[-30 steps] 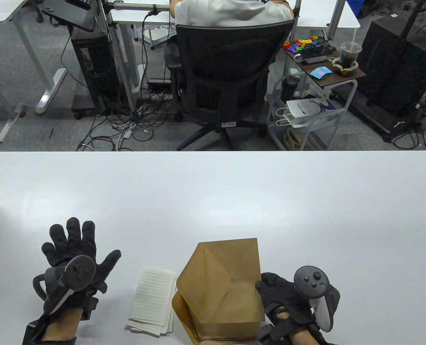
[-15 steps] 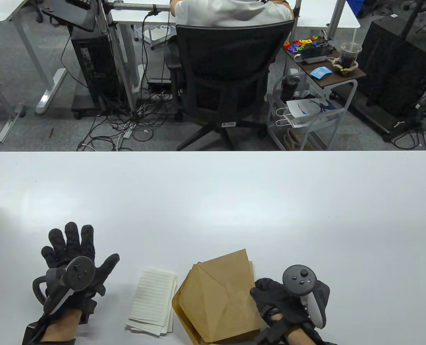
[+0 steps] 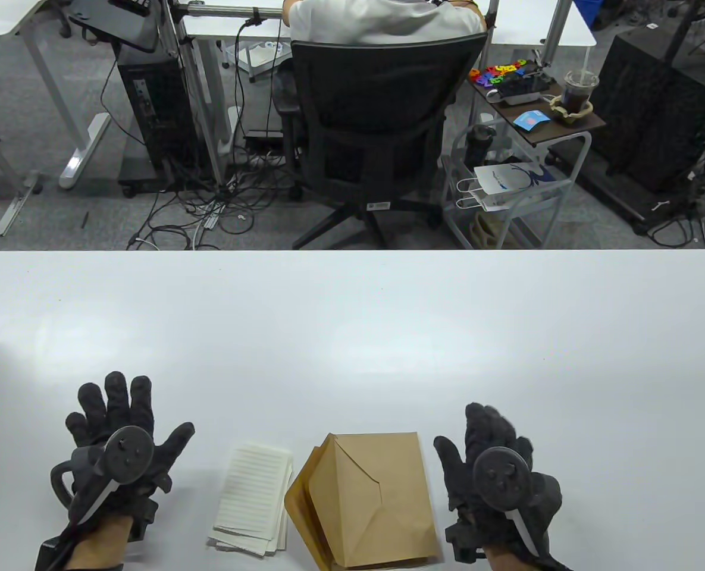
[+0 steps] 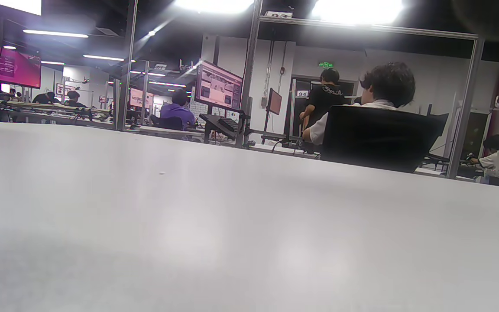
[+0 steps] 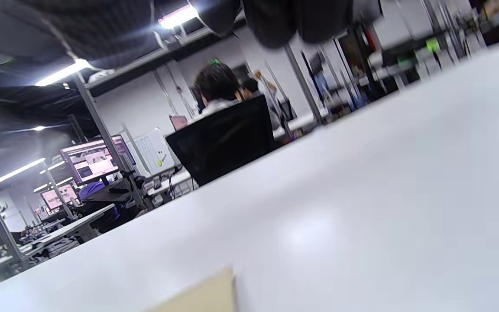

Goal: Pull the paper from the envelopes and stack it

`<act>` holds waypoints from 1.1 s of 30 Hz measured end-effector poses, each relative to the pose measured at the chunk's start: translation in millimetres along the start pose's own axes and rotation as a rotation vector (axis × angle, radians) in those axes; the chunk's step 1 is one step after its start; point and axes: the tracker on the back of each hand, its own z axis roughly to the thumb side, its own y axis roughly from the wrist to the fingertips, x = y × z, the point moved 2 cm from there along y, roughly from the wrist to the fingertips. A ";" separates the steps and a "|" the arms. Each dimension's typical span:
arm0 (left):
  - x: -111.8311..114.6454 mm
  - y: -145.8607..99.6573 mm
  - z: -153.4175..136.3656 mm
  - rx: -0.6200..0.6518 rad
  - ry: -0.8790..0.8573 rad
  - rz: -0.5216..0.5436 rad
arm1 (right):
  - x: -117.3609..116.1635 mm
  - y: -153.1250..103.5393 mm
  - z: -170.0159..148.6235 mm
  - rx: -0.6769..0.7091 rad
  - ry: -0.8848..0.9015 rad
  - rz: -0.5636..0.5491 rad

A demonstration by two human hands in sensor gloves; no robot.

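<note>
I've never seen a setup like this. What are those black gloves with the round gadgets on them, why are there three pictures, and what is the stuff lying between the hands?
Those are a person's own hands in sensor gloves. The round gadget strapped to the back of each is a tracker; the fingers do not hold it. The big picture looks down at the white table; the other two come from small cameras on the wrists, looking low across the tabletop into the office behind. In the table view, the left hand and the right hand are both spread, palms down, and hold nothing. Between them lie a stack of lined paper and, right of it, a pile of brown envelopes. The right wrist view catches one brown corner at its bottom edge and dark, blurred fingers at its top edge. The left wrist view shows only bare table and the room.
</note>
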 end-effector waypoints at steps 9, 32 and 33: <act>-5.2 -4.0 -3.3 0.002 -0.015 0.008 | 24.1 38.2 3.0 0.027 -0.187 -0.097; -1.5 -7.5 6.1 0.016 0.007 -0.004 | -24.4 25.6 -27.8 0.050 -0.154 0.051; -1.2 -7.5 6.4 0.015 0.005 -0.004 | -24.5 25.6 -27.9 0.051 -0.155 0.050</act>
